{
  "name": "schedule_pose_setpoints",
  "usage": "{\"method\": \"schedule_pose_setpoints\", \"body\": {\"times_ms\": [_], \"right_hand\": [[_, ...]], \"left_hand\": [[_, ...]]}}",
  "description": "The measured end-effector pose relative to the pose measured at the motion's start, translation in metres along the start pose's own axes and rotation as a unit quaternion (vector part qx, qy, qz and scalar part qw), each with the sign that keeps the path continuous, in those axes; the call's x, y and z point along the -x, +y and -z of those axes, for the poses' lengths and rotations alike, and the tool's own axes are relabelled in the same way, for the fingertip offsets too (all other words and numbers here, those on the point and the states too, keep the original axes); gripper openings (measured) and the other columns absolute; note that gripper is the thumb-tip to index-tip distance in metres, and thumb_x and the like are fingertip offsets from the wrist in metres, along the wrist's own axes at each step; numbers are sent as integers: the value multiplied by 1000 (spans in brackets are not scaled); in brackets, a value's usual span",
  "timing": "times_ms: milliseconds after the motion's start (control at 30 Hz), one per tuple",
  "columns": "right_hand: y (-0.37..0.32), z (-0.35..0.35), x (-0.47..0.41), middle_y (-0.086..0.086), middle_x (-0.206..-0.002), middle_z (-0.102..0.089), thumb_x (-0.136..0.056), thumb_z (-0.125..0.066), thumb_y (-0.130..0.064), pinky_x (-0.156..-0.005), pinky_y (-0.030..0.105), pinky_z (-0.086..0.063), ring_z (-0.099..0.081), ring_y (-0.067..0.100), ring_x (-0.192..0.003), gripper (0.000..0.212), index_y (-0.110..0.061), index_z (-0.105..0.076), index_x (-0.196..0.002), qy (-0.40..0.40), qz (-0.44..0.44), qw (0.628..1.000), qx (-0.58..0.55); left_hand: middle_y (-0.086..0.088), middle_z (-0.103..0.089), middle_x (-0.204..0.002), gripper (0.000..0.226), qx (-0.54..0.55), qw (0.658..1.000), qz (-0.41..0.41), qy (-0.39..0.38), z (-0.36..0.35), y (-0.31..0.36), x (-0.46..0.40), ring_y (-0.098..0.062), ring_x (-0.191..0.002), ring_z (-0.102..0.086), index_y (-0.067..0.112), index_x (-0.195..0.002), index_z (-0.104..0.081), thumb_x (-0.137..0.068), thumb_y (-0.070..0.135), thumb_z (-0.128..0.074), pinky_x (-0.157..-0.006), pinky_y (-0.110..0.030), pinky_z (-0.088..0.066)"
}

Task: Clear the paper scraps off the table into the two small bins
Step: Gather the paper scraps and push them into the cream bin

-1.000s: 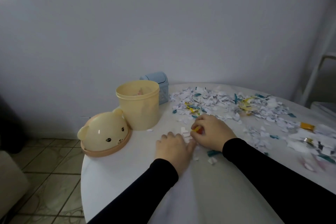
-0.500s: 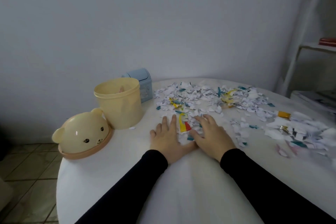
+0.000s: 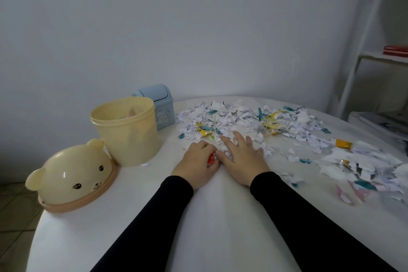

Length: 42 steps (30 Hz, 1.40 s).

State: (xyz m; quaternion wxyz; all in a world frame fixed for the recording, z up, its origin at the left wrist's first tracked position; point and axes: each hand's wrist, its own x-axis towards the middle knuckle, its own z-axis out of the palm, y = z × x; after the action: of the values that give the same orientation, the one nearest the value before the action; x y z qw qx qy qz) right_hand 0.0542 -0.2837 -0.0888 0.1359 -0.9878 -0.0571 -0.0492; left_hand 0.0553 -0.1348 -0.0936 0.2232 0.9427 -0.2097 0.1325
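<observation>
The white round bench (image 3: pixel 220 223) is same as before, and the scraps (image 3: pixel 242 121) are mostly where they were, spread over the far and right side of it, with a few loose bits right under the hands. Yellow bin (image 3: pixel 127 130) stands open at the left with something pinkish inside, its bear lid (image 3: pixel 70 174) sits on the bench just in front-left of it, and the little blue bin (image 3: pixel 162 108) is tucked right behind the yellow one, flap down.

What changed: half a second ago both hands lay flat with fingers spread either side of a red and yellow scrap. Now the left hand (image 3: pixel 196 165) has curled up, so its grip is closed around a bunch of paper, and you can see a red scrap (image 3: pixel 211 158) poking out at the thumb side. The right hand (image 3: pixel 242 157) hasn't closed at all, fingers straight and flat, palm down on the scraps, pressed right up against the left one. Both hands sit at the near edge of the pile, right of the yellow bin and well apart from it.

Black sleeves (image 3: pixel 154 223) on both arms.
</observation>
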Motion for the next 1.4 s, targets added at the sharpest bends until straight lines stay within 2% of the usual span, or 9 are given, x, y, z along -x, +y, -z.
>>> {"method": "schedule_pose_setpoints", "body": {"times_ms": [167, 300, 567, 800, 900, 1033, 1167, 1267, 1400], "right_hand": [[-4, 0, -6, -4, -136, -46, -97, -27, -54, -99, 43, -30, -39, 21, -126, 43, -33, -51, -126, 37, 42, 998, 3], [-6, 0, -2, 2, -121, -51, -99, -34, -41, -88, 36, -37, -44, 23, -113, 33, -23, -54, -117, 68, 41, 997, 10], [-13, 4, 4, 11, -104, -65, -98, -37, -33, -73, 30, -41, -60, 27, -95, 32, -11, -59, -104, 80, 38, 996, -33], [-17, 14, 9, 10, -83, -63, -92, -46, -31, -60, 28, -38, -58, 26, -76, 23, -13, -56, -83, 137, 12, 982, -130], [-23, 20, 7, 6, -73, -57, -90, -49, -30, -58, 31, -41, -54, 24, -67, 23, -12, -55, -78, 158, 8, 972, -175], [-39, 32, -4, 6, -68, -55, -88, -51, -29, -52, 30, -34, -48, 22, -61, 26, -7, -56, -74, 168, 35, 966, -193], [-72, 60, -29, 4, -63, -51, -85, -52, -28, -52, 28, -35, -43, 18, -56, 28, -5, -56, -70, 197, 69, 948, -242], [-104, 71, -42, 0, -57, -44, -84, -53, -25, -47, 19, -33, -37, 13, -50, 28, -3, -54, -67, 226, 93, 923, -297], [-139, 68, -54, -1, -57, -40, -85, -54, -23, -46, 21, -27, -32, 12, -52, 30, -3, -49, -64, 219, 135, 899, -354]], "left_hand": [[-6, -52, -107, 21, -20, 999, 30, 3, 2, 3, 0, -24, -101, -48, 13, -112, -52, -95, 25, -45, -85, -31, -39], [-9, -55, -116, 29, -63, 997, 41, -8, 6, 3, 0, -26, -108, -50, 15, -125, -47, -98, 26, -40, -89, -32, -39], [-14, -62, -104, 28, -172, 981, 93, -11, 10, 9, 1, -29, -95, -58, 10, -109, -50, -101, 30, -33, -70, -30, -36], [-16, -62, -96, 24, -92, 989, 116, 18, 19, 10, 6, -29, -83, -54, 9, -97, -53, -98, 29, -39, -67, -30, -36], [-12, -54, -77, 22, -65, 990, 111, 64, 27, 10, 5, -25, -70, -45, 14, -82, -43, -98, 28, -42, -63, -29, -33], [-13, -53, -68, 25, -28, 988, 67, 139, 53, 12, -6, -33, -68, -52, 13, -75, -40, -96, 24, -46, -61, -33, -33], [-4, -40, -57, 25, -55, 969, 33, 239, 95, 4, -15, -30, -62, -48, 12, -74, -39, -96, 19, -47, -58, -28, -28], [-3, -40, -56, 26, -55, 953, 56, 293, 123, -15, -19, -26, -57, -44, 12, -73, -40, -97, 21, -45, -55, -28, -28], [1, -36, -50, 36, 16, 934, 95, 343, 149, -46, -21, -14, -46, -34, 15, -63, -34, -96, 19, -48, -53, -25, -21]]}}
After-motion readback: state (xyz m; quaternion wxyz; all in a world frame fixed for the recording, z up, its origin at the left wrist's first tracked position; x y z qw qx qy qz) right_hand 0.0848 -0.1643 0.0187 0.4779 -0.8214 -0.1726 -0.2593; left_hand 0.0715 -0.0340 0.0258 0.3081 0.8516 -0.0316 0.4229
